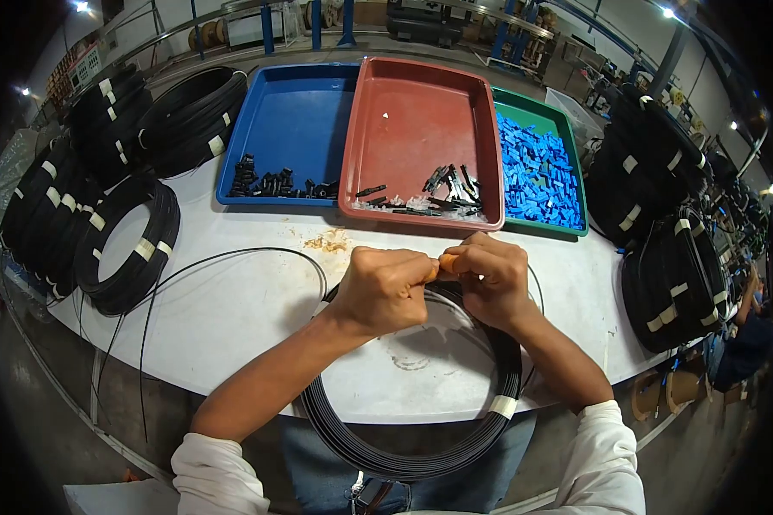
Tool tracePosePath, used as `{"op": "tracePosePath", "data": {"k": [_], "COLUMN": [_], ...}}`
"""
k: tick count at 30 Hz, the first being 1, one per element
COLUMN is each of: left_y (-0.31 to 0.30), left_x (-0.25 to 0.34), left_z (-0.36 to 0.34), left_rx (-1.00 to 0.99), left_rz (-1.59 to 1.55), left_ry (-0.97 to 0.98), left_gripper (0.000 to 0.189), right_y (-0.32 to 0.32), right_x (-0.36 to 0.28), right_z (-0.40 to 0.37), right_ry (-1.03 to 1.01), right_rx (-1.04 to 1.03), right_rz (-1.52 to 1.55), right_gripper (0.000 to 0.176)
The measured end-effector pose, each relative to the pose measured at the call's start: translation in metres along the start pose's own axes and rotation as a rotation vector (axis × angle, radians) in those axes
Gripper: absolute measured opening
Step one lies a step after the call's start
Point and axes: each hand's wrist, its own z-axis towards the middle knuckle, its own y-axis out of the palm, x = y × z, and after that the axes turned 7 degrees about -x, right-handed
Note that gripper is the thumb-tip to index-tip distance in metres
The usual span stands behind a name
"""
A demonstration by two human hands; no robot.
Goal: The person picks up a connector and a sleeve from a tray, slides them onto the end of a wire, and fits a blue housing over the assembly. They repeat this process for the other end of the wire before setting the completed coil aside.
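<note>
A coil of black cable [406, 457], bound with white tape [503, 406], lies over the table's front edge and hangs towards my lap. My left hand [386, 290] is closed at the coil's far side, thumb and fingers pressed together. Right against it, my right hand [493, 279] is closed as well, the fingertips of both hands meeting. An orange covering [447, 263] shows at the fingertips. Whatever is pinched between them is hidden by the fingers. One thin cable [258, 250] arcs over the table on the left towards the coil.
Beyond my hands stand a blue tray [305, 86] and a red tray [421, 94] with black parts, and a green tray [534, 101] of blue pieces. Taped cable coils are stacked left [133, 245] and right [674, 283]. A person [747, 343] is at the far right.
</note>
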Motion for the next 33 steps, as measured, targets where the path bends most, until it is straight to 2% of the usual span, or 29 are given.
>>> {"op": "tracePosePath", "data": {"k": [1,2,4,5,6,7,8,10,11,12,13,14,15,17,18,20,21,22,24,25,26,28,29,32,33], "left_y": [0.002,0.001,-0.002,-0.002,-0.002,-0.002,-0.003,-0.007,-0.006,-0.006,-0.006,-0.006,-0.004,-0.001,-0.003,-0.008,-0.008,-0.008,-0.007,-0.003,-0.003,-0.004,-0.006,-0.002,-0.004], "left_x": [-0.002,-0.002,-0.002,-0.003,-0.006,-0.007,-0.006,-0.002,-0.003,-0.003,-0.002,-0.003,-0.003,-0.004,-0.005,-0.007,-0.005,-0.006,-0.007,-0.011,-0.010,-0.006,-0.004,0.000,0.000], "left_z": [-0.002,-0.002,0.000,0.001,0.000,0.000,0.002,0.006,0.005,0.005,0.006,0.005,0.004,-0.001,-0.001,-0.002,-0.001,0.000,0.002,0.001,0.001,0.002,0.004,0.001,0.001], "left_rx": [-0.002,-0.002,-0.058,-0.060,-0.044,-0.026,-0.024,-0.037,-0.055,-0.052,-0.046,-0.041,-0.040,-0.018,-0.023,-0.128,-0.146,-0.143,-0.052,0.005,0.005,0.044,0.041,0.037,0.034], "left_rz": [0.010,0.011,0.021,0.021,-0.040,-0.100,-0.098,-0.336,-0.445,-0.443,-0.595,-0.749,-0.749,-0.203,-0.202,0.123,0.134,0.134,0.035,-0.031,-0.031,-0.148,-0.161,-0.188,-0.190], "left_ry": [0.026,0.025,0.027,0.029,-0.056,-0.142,-0.142,-0.453,-0.569,-0.567,-0.655,-0.742,-0.740,-0.307,-0.307,0.077,0.113,0.114,0.025,-0.006,-0.006,-0.241,-0.262,-0.277,-0.276], "left_gripper": [0.011,0.011,0.011,0.011,0.011,0.011,0.011,0.006,0.007,0.007,0.006,0.005,0.005,0.007,0.007,0.011,0.012,0.012,0.013,0.012,0.012,0.010,0.009,0.010,0.010], "right_y": [-0.001,-0.002,-0.006,-0.009,-0.011,-0.011,-0.011,-0.005,-0.003,-0.002,0.002,0.003,0.005,0.004,0.005,0.003,-0.007,-0.006,0.001,0.004,0.004,0.003,0.005,0.010,0.005], "right_x": [0.003,0.005,0.008,0.009,0.007,0.004,0.003,0.007,0.011,0.014,0.013,0.012,0.012,0.008,0.009,0.014,0.015,0.015,0.015,0.017,0.014,0.008,0.011,0.009,0.003], "right_z": [-0.001,0.000,0.004,0.006,0.008,0.010,0.012,0.009,0.008,0.008,0.009,0.010,0.009,0.007,0.005,0.000,0.006,0.005,0.003,0.001,0.000,0.001,0.000,0.001,0.001], "right_ry": [0.113,0.113,0.463,0.620,0.619,0.436,0.252,0.203,-0.009,-0.222,-0.315,-0.317,-0.335,-0.298,-0.294,0.353,0.576,0.575,0.529,0.293,0.292,-0.033,-0.173,-0.294,-0.218], "right_rx": [-0.063,-0.064,-0.191,-0.229,-0.227,-0.149,-0.072,-0.015,0.042,0.098,0.159,0.160,0.157,0.091,0.095,-0.158,-0.292,-0.292,-0.107,-0.059,-0.059,0.094,0.152,0.209,0.114], "right_rz": [0.115,0.116,0.600,0.720,0.721,0.499,0.278,0.216,0.054,-0.110,-0.178,-0.180,-0.205,-0.235,-0.234,0.525,0.762,0.759,0.846,0.502,0.502,-0.005,-0.087,-0.176,-0.156], "right_gripper": [0.022,0.022,0.017,0.015,0.015,0.015,0.016,0.017,0.019,0.022,0.026,0.026,0.027,0.023,0.023,0.019,0.016,0.016,0.017,0.019,0.019,0.023,0.026,0.027,0.023]}}
